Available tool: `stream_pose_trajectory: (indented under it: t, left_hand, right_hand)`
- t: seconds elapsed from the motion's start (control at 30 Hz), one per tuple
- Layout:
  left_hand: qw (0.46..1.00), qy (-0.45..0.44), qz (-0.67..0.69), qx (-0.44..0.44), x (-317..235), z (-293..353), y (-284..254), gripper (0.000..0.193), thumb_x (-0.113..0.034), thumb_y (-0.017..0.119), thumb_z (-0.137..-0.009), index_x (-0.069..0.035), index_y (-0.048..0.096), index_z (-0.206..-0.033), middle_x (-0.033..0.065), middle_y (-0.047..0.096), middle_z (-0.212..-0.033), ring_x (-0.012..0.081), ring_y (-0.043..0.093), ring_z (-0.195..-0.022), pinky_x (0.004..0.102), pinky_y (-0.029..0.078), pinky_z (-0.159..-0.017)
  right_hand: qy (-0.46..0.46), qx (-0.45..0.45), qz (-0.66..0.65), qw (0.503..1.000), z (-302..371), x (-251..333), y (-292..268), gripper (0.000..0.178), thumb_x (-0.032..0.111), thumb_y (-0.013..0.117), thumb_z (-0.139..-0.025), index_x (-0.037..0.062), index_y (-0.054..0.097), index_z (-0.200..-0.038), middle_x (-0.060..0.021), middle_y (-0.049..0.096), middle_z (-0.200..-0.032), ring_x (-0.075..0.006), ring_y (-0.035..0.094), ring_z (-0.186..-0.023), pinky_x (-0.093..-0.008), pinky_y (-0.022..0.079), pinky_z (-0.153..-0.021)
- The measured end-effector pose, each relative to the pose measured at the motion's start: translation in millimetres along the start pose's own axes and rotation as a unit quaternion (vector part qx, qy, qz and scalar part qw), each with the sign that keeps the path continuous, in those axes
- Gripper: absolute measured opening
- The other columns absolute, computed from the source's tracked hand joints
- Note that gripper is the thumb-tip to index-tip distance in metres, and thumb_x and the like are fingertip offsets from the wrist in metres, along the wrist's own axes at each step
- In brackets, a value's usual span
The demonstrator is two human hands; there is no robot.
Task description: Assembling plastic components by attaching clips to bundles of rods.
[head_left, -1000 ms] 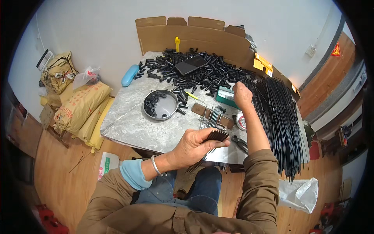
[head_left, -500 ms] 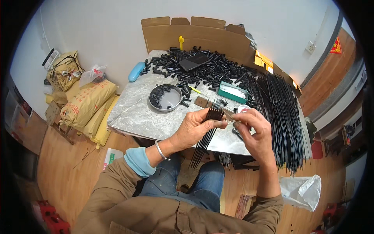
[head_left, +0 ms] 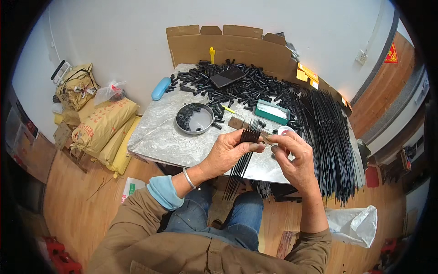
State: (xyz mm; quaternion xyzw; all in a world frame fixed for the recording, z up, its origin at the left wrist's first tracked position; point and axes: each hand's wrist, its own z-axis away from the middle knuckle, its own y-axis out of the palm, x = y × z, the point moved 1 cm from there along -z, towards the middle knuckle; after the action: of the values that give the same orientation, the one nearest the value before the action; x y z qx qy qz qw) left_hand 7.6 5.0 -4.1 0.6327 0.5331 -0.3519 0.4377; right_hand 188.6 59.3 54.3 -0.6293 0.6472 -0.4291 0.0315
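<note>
My left hand [head_left: 223,153] is closed around a fanned bundle of thin black rods [head_left: 240,170], whose pale tips stick up above the fingers and whose long ends hang below the table edge. Close on its right, my right hand [head_left: 297,160] pinches a thin, narrow piece [head_left: 265,133] that reaches toward the rods; its kind is too small to make out. Just behind the hands lies a flat brown block [head_left: 236,122]. A round metal tin [head_left: 195,130] with small black rings inside stands left of it, and a green tray [head_left: 272,112] of white slender items is to the right.
Many short black tubular parts [head_left: 260,84] cover the back of the table [head_left: 157,130], with a dark phone [head_left: 227,77] on top. A large heap of long black rods [head_left: 331,146] overhangs the right edge. Cardboard [head_left: 228,43] borders the back; yellow sacks [head_left: 105,128] sit at left.
My right hand has shifted slightly left, nearer the rods. My left hand keeps its hold on the bundle. The table appears a little lower in the view.
</note>
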Motion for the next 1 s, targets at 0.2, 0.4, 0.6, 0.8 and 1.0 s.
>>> stream_pose_trajectory:
  t: [0.2, 0.4, 0.6, 0.8, 1.0]
  left_hand:
    - [1.0, 0.001, 0.013, 0.004, 2.2, -0.8, -0.7, 0.019, -0.01, 0.061, -0.092, 0.0, 0.064, -0.108, 0.0057, 0.07, -0.095, 0.0115, 0.065, -0.093, 0.0261, 0.052, -0.085]
    - [1.0, -0.001, 0.004, 0.014, 4.0, -0.9, -1.8, 0.019, -0.008, 0.06, -0.093, 0.001, 0.062, -0.11, 0.0085, 0.07, -0.098, 0.0158, 0.066, -0.094, 0.0291, 0.053, -0.087]
    - [1.0, 0.001, -0.001, 0.025, 3.9, -2.1, 1.5, 0.019, -0.006, 0.058, -0.093, 0.001, 0.061, -0.111, 0.01, 0.07, -0.098, 0.0192, 0.067, -0.096, 0.0313, 0.053, -0.088]
    - [0.996, -0.007, -0.052, 0.066, -4.4, -3.3, 8.7, 0.019, -0.006, 0.059, -0.093, 0.002, 0.064, -0.109, 0.0095, 0.07, -0.099, 0.0161, 0.066, -0.096, 0.0292, 0.052, -0.089]
    - [0.994, -0.013, -0.064, 0.091, -10.0, -7.4, 6.0, 0.02, -0.007, 0.062, -0.091, 0.001, 0.065, -0.109, 0.0088, 0.071, -0.098, 0.0132, 0.066, -0.096, 0.0278, 0.052, -0.087]
  right_hand:
    - [0.013, 0.022, 0.011, 1.0, -1.3, 1.7, -4.8, 0.026, -0.008, 0.061, -0.076, 0.0005, 0.069, -0.099, -0.0055, 0.055, -0.076, -0.0101, 0.053, -0.061, -0.0235, 0.044, -0.056]
    - [-0.001, 0.027, 0.018, 0.999, -2.0, 2.5, -7.8, 0.028, -0.009, 0.06, -0.075, 0.0014, 0.069, -0.1, -0.005, 0.054, -0.075, -0.0098, 0.051, -0.06, -0.0232, 0.043, -0.055]
    - [-0.042, 0.013, 0.05, 0.998, -2.7, 0.1, -7.4, 0.026, -0.008, 0.065, -0.073, 0.0034, 0.07, -0.096, -0.0049, 0.056, -0.074, -0.0131, 0.053, -0.061, -0.0267, 0.043, -0.056]
    - [-0.158, -0.011, 0.167, 0.973, -15.2, 14.2, -24.1, 0.015, 0.003, 0.073, -0.071, 0.0082, 0.069, -0.085, -0.0026, 0.055, -0.068, -0.0208, 0.054, -0.063, -0.0336, 0.039, -0.058]
    - [-0.12, 0.006, 0.096, 0.988, -14.2, 0.3, -23.5, 0.017, 0.0, 0.073, -0.069, 0.0065, 0.069, -0.085, -0.0047, 0.059, -0.072, -0.0215, 0.056, -0.067, -0.0326, 0.043, -0.063]
